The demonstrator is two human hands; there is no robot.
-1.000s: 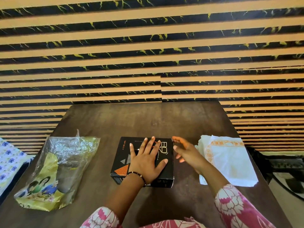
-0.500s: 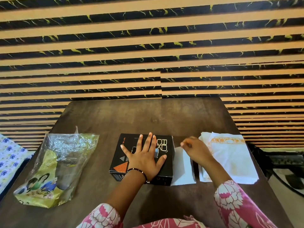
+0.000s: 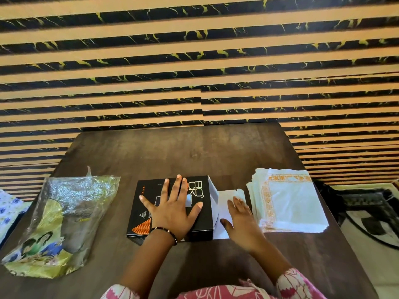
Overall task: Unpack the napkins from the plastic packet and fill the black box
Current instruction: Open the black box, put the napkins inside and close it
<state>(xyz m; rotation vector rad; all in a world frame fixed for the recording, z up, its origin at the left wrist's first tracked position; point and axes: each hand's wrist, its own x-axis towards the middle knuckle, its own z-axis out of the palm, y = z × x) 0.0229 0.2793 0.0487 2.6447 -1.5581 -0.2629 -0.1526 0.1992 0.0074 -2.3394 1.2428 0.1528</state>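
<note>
- A person's left hand (image 3: 172,210) lies flat, fingers spread, on top of the black box (image 3: 170,212) at the middle of the dark tabletop (image 3: 194,152); its grip is wide and closes on nothing, only pressing the box down.
- The right hand (image 3: 240,220) rests palm-down on the white end flap (image 3: 224,212) folded out flat from the box's right side, fingers extended, holding nothing.
- The stack of napkins (image 3: 289,199), white with an orange border, sits just right of that flap, out of its wrapping and squared up on the tabletop.
- The plastic packet (image 3: 62,223) lies well apart at the left edge, crumpled and apparently emptied, though its inside cannot be fully seen.
- By this evidence the unpacking looks finished and the box's end stands open, but no napkin is seen entering it; a small pale patch shows between the left fingers, too unclear to name.
- The filling itself appears wholly ahead: the stack must be lifted and slid in through the open right end.
</note>
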